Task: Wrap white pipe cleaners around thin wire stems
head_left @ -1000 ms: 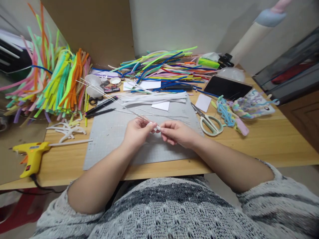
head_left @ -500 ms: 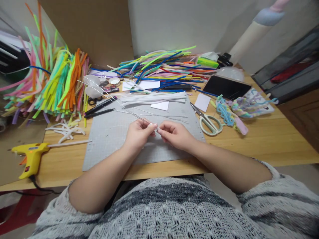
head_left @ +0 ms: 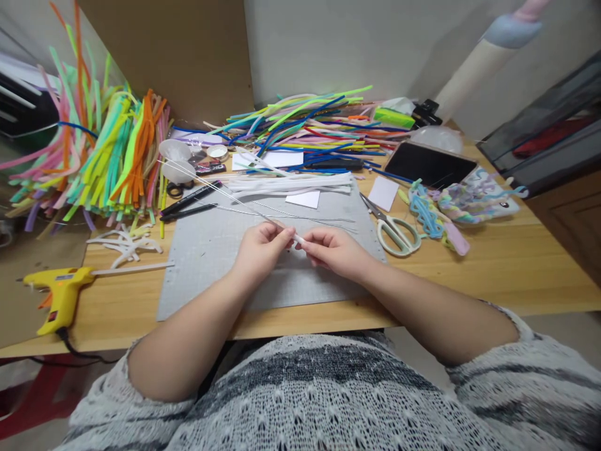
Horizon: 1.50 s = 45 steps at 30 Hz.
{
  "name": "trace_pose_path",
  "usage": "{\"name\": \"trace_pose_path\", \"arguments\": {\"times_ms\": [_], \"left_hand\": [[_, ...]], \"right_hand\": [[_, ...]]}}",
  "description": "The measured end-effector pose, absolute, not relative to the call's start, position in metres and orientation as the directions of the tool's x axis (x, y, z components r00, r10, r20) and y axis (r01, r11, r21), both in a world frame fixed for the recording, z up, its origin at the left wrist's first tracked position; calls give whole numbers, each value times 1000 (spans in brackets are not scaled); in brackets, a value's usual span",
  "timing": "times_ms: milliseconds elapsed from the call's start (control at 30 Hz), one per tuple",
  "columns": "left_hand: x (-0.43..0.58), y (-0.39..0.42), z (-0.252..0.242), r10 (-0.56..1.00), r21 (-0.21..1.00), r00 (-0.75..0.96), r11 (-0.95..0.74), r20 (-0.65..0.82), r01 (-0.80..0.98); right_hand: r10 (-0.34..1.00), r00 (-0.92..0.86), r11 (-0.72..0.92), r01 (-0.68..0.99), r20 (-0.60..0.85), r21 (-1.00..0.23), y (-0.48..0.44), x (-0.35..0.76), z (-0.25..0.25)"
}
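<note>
Wooden desk (head_left: pixel 474 269) against a pale wall (head_left: pixel 328 44), brown board (head_left: pixel 173 56) at its far left; left hand (head_left: pixel 261 247) pinches the wires (head_left: pixel 263 217) between thumb and index, near one end, likely to steady them, long tails free toward the desk's far left corner; right hand (head_left: pixel 334 250) pinches the white piece (head_left: pixel 298 239) at that end, tips pressed together, remaining fingers curled; both hands over the middle of the grey mat (head_left: pixel 211 241); scissors (head_left: pixel 389 220) at the mat's right edge, handles nearward, probably for easy reach; glue gun (head_left: pixel 63 288) by the desk's near left corner, nozzle away from the mat, presumably for safety; white stems (head_left: pixel 291 183) lie along the mat's far edge, coloured stems (head_left: pixel 300 128) heaped behind; phone (head_left: pixel 429 164) toward the far right corner.
</note>
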<state>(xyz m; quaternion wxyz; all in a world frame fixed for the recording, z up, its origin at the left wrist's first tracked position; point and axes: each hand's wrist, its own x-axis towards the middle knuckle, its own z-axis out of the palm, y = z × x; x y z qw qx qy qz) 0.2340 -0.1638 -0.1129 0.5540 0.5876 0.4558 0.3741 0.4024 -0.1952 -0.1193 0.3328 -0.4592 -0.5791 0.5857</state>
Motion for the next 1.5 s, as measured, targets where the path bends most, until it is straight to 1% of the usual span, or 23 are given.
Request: {"name": "trace_pose_path", "arguments": {"times_ms": [67,233,300,400,467,567,667,767,867,967,1067,1133,1200,1267,1400,1500], "left_hand": [[234,-164,-113,948,990,312,29,-71,137],[235,-163,-114,926,985,341,171,-165,11],[235,-163,-115,920,975,340,220,-197,-30],[236,-163,-115,912,966,347,253,-220,-51],[236,-165,-113,927,982,330,190,-175,-13],[235,-169,-110,958,996,282,25,-49,86],[234,-172,-109,964,984,264,-76,32,159],[235,-172,-112,953,972,292,-139,80,187],[236,-171,-112,952,976,300,-126,68,179],[237,-170,-110,952,993,306,-55,19,109],[237,-168,-107,954,998,295,33,-48,55],[236,-166,-106,964,997,256,64,-75,53],[234,-164,-105,976,996,206,60,-72,62],[233,-162,-105,983,997,171,65,-73,53],[230,-159,-106,983,991,135,129,-122,-40],[226,-155,-106,999,995,35,37,-34,-94]], "right_hand": [[927,-349,-97,135,-139,-986,-196,403,-118],[922,-370,-85,97,-115,-992,-197,403,-116],[925,-367,-62,107,-97,-992,-197,403,-116],[925,-372,-33,112,-72,-993,-197,403,-116],[921,-383,-48,88,-79,-995,-196,403,-117],[909,-402,-101,41,-109,-994,-196,403,-118],[909,-394,-132,49,-140,-990,-197,403,-116],[924,-347,-127,125,-163,-984,-198,402,-113],[934,-317,-123,154,-167,-980,-199,401,-112],[897,-387,-219,33,-215,-975,-197,402,-114],[823,-494,-387,-125,-281,-913,-194,405,-115],[783,-538,-465,-175,-311,-868,-192,407,-114],[760,-556,-498,-164,-337,-852,-191,408,-114],[758,-548,-489,-118,-354,-864,-191,409,-113],[745,-562,-486,-90,-358,-869,-191,410,-113],[722,-582,-520,-101,-374,-848,-189,412,-115]]}}
